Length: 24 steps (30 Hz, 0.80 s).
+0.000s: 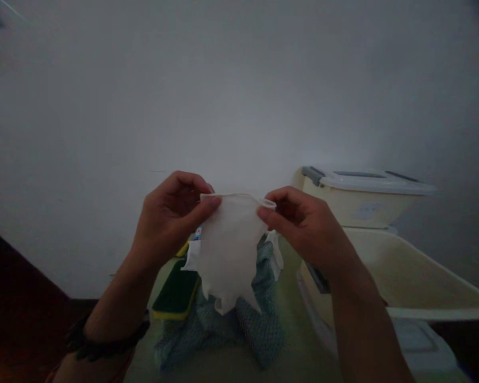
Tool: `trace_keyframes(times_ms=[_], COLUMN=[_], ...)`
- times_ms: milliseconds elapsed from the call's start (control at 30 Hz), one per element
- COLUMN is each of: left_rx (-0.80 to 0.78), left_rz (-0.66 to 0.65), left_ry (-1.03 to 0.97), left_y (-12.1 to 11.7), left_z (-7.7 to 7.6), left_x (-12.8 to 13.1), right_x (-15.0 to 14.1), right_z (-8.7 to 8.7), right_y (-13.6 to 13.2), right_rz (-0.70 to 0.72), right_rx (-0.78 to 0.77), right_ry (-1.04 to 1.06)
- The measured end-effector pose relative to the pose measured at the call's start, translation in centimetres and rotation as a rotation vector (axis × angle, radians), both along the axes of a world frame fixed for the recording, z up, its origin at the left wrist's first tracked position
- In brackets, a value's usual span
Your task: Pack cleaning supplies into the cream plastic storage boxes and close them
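Note:
A thin white disposable glove (233, 244) hangs fingers-down in the middle of the view, its cuff stretched sideways between my two hands. My left hand (173, 215) pinches the cuff's left corner between thumb and fingers. At the cuff's right corner, my right hand (299, 221) pinches the rim the same way, and the opening shows slightly there. Behind and below the glove lies a crumpled blue-green cloth (263, 319), partly covered by it. A green and yellow scouring sponge (178, 292) rests left of the cloth.
To the right stands an open cream bin (415, 271), with a lidded cream storage box (367, 199) behind it. Another white piece (277, 252) shows behind the glove's right side. A pale wall (231, 96) rises behind the table (303, 356).

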State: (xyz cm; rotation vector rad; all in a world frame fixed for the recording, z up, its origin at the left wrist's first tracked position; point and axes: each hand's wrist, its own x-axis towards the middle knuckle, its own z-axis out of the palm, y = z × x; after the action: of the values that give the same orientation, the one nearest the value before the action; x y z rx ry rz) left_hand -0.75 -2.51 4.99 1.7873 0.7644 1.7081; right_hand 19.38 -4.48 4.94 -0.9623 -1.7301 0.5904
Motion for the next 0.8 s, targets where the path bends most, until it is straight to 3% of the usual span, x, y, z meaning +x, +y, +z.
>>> trace_keyframes(times_ms=[133, 300, 500, 800], left_rx=[-0.029, -0.034, -0.143, -0.22], left_rz=[-0.039, -0.08, -0.194, -0.217], left_ry=[-0.044, -0.059, -0.232, -0.244], left_y=[0.2, 0.2, 0.3, 0.2], left_z=[-0.1, -0.3, 0.0, 0.2], left_x=[0.2, 0.4, 0.3, 0.8], right_x=[-0.2, -1.1, -1.1, -1.5], right_z=[0.5, 0.6, 0.4, 0.1], right_y=[-0.1, -0.3, 0.1, 0.8], right_rz=[0.023, 0.164, 0.222, 0.244], right_rx=[-0.02, -0.113, -0.213, -0.292], right_ry=[0.23, 0.454, 0.689, 0.744])
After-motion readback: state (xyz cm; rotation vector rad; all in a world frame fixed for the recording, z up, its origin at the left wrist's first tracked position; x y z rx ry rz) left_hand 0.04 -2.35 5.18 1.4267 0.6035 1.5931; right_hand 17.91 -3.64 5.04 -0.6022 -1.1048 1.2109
